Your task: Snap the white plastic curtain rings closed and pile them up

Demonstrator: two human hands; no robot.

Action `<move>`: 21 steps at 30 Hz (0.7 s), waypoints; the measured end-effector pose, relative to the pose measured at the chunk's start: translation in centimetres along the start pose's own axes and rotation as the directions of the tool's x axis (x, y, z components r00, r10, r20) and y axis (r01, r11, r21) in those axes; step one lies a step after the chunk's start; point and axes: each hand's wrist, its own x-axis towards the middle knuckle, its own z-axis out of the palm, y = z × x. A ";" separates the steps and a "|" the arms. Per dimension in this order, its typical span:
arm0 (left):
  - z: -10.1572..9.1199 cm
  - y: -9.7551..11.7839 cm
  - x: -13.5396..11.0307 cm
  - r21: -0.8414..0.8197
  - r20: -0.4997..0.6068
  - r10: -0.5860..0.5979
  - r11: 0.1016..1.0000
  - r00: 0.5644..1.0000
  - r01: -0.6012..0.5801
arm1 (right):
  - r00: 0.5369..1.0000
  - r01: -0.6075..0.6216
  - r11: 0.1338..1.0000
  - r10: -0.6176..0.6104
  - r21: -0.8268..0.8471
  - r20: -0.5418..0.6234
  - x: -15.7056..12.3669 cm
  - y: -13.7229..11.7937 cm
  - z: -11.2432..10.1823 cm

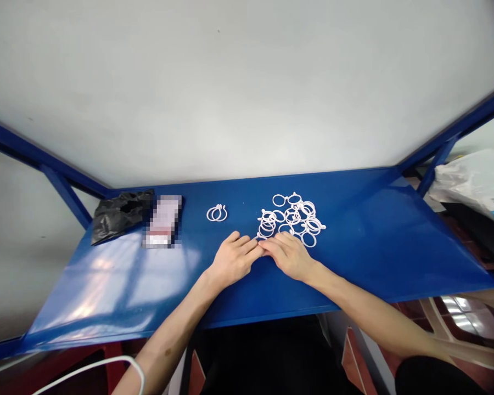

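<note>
My left hand and my right hand meet at the fingertips low over the blue table, near its middle. Both are closed in a pinch, and a white curtain ring shows just at the fingertips, mostly hidden by them. Right behind my right hand lies a loose pile of white curtain rings, several of them overlapping, with small knobs or eyelets on their rims. To the left, apart from the pile, a small group of white rings lies overlapped on the table.
At the table's left lie a crumpled black plastic bag and a blurred-out flat phone-like object. A pale wall rises behind, and blue metal frame bars edge both sides. Beyond the right edge sits a white plastic bag.
</note>
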 end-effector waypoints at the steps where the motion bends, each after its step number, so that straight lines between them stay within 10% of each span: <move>1: -0.1 0.0 0.0 0.014 -0.006 0.003 1.000 1.000 -0.003 | 1.000 0.000 1.000 0.000 -0.007 -0.010 0.0 0.0 0.0; 8: -0.1 -2.0 -0.9 0.063 -0.057 -0.124 0.990 0.991 0.128 | 0.994 -0.105 0.992 0.107 0.064 -0.030 0.0 1.7 -0.2; 15: -0.8 -6.1 -3.2 0.192 -0.190 -0.436 0.862 0.880 0.468 | 0.917 -0.392 0.919 0.395 -0.046 0.057 -0.4 5.2 -1.0; 21: -0.3 -5.4 -2.9 0.091 -0.151 -0.421 0.895 0.894 0.437 | 0.919 -0.388 0.921 0.389 -0.027 0.063 -0.7 5.2 -0.2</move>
